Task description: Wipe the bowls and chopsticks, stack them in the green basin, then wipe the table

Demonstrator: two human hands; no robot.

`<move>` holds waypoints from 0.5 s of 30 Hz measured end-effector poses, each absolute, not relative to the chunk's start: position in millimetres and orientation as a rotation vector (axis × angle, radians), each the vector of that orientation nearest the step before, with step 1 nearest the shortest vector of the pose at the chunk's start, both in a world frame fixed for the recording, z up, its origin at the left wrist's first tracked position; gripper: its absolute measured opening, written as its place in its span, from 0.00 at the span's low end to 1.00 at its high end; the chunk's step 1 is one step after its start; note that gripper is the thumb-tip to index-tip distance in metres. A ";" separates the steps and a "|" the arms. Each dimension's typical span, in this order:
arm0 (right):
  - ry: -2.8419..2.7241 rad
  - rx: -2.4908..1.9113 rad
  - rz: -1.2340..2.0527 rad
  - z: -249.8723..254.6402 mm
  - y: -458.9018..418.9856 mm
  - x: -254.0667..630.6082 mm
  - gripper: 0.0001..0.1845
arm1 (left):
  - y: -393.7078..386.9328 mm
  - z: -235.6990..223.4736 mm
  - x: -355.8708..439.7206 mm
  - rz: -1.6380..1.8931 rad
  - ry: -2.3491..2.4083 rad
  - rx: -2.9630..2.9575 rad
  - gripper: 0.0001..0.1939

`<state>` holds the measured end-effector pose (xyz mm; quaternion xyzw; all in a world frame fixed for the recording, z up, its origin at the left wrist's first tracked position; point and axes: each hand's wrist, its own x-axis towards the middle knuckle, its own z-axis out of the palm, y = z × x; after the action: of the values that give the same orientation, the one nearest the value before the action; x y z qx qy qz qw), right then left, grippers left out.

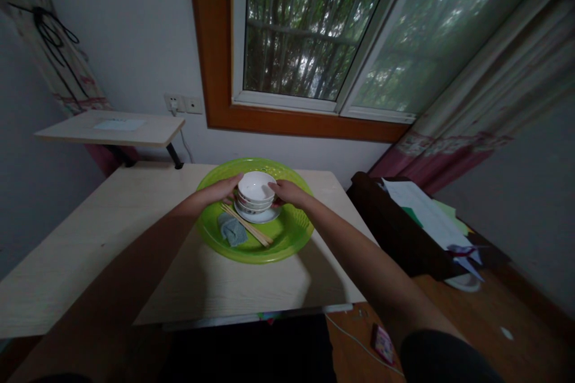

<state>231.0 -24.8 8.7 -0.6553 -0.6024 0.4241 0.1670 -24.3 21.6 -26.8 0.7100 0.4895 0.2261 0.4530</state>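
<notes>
Several white bowls [257,187] stand stacked on a white plate [265,216] inside a large round green basin [287,245]. My left hand [223,188] is closed on the left side of the stack, and my right hand [287,192] grips its right side, thumb at the top bowl's rim. Some fingers are hidden behind the bowls. Pale wooden chopsticks [251,228] lie slanting in front of the plate. Beside them rests a crumpled grey-blue cloth [232,230].
The basin stands on a light wooden table [135,209]. A small raised shelf [112,127] with a paper on it is at the back left. A window [314,30] is behind. To the right, a dark brown cabinet [390,221] holds papers [424,209].
</notes>
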 end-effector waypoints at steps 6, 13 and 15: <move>-1.875 -1.999 1.015 10.9 -23.4 240.7 0.34 | 24.3 -25.4 -27.3 0.613 1.166 1.800 0.27; -2.169 -2.326 0.857 -6.1 -19.5 237.9 0.17 | 18.9 -24.0 -27.9 0.512 1.234 1.599 0.29; -2.187 -2.298 0.819 -10.1 -20.5 235.7 0.17 | 16.6 -23.2 -27.9 0.502 1.238 1.582 0.30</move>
<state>235.7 -20.5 -10.1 -0.6996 -0.6661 0.2495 -0.0673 -27.9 16.6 -23.2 0.6570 0.5142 0.2087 0.5103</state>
